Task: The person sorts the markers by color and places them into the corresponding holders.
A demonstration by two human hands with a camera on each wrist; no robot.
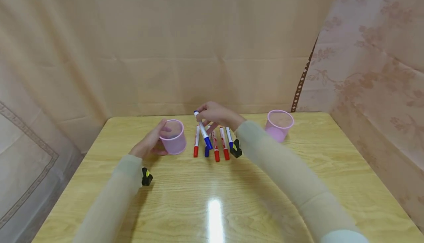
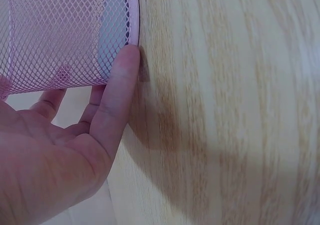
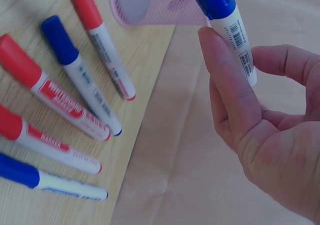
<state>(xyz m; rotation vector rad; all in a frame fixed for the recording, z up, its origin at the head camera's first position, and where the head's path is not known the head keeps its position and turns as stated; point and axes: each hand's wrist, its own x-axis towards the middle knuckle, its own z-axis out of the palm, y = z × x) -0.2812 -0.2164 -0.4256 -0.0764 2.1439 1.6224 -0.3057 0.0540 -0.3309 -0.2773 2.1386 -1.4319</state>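
Observation:
A pink mesh pen cup (image 1: 175,144) stands upright left of the markers. My left hand (image 1: 151,140) holds it from its left side; in the left wrist view, one finger lies along the edge ring of the mesh wall (image 2: 55,40). My right hand (image 1: 216,113) pinches a blue-capped whiteboard marker (image 1: 202,129) near its white end, the blue cap pointing down. Under it on the table lies a row of markers: a red-capped one (image 3: 104,45) nearest the cup, then a blue-capped one (image 3: 82,77), two more red-capped ones (image 3: 55,92) and another blue-capped one (image 3: 55,181).
To the right, beyond my right forearm, stands a second pink mesh cup (image 1: 279,129). Everything is on a wood-grain table (image 1: 185,199), its far edge close to a beige cloth backdrop (image 1: 205,44). A patterned curtain (image 1: 374,70) hangs at the right.

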